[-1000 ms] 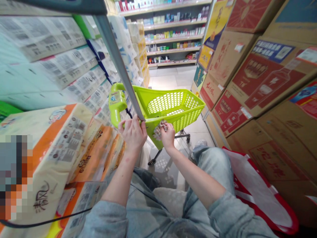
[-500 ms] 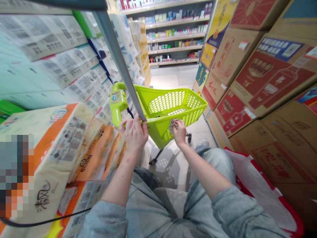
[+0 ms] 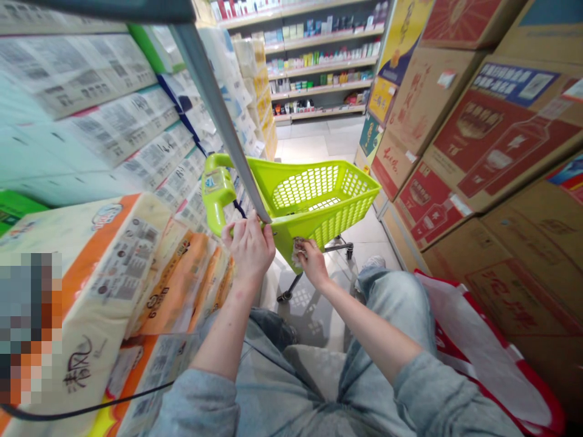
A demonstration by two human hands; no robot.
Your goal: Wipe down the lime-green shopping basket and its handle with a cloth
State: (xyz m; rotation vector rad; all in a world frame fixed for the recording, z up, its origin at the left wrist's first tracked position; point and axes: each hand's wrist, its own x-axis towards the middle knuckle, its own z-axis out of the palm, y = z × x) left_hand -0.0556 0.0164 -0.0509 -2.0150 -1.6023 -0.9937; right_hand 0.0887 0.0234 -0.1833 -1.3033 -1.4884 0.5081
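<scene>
Still mid-wipe on the green cart's near side.
Left hand grips the cart rim; right hand presses a crumpled cloth against the near mesh wall, far side seemingly untouched.

Tiled floor — green cart, stacked boxes

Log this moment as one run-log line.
left hand: grips lime-green plastic cart rim | right hand: presses crumpled grey cloth on cart side | setting: shop aisle
</scene>
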